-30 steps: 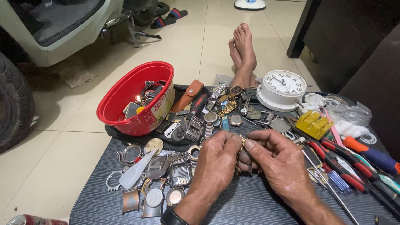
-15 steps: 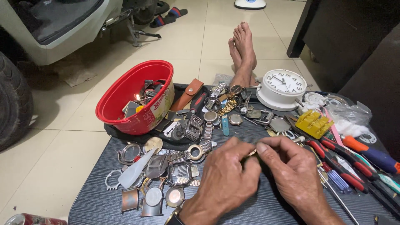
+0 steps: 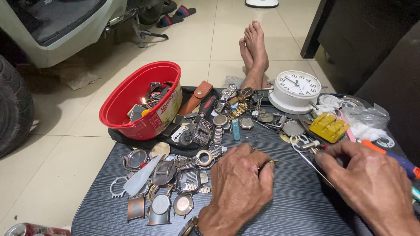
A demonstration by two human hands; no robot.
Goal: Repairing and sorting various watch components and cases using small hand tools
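Observation:
My left hand (image 3: 240, 185) rests on the dark table (image 3: 297, 207) with its fingers closed around a small brass-coloured watch part (image 3: 270, 162) that sticks out by the fingertips. My right hand (image 3: 369, 183) lies further right, fingers curled down onto a thin metal tool (image 3: 313, 161) at the edge of a row of hand tools. Whether it grips the tool is hidden by the fingers. A pile of watch cases, bezels and bracelet pieces (image 3: 175, 175) lies just left of my left hand.
A red plastic bowl (image 3: 153, 124) of parts stands at the table's back left, a white alarm clock (image 3: 297, 89) at the back right, beside a yellow holder (image 3: 328, 126), screwdrivers (image 3: 396, 159) and a plastic bag (image 3: 367, 118). Bare feet (image 3: 253, 48) rest on the tiled floor beyond. A tyre (image 3: 13, 109) is at left.
Both hands had been holding the small part together. My right hand has let go and moved right to the tools, while my left hand lowered onto the table with the part.

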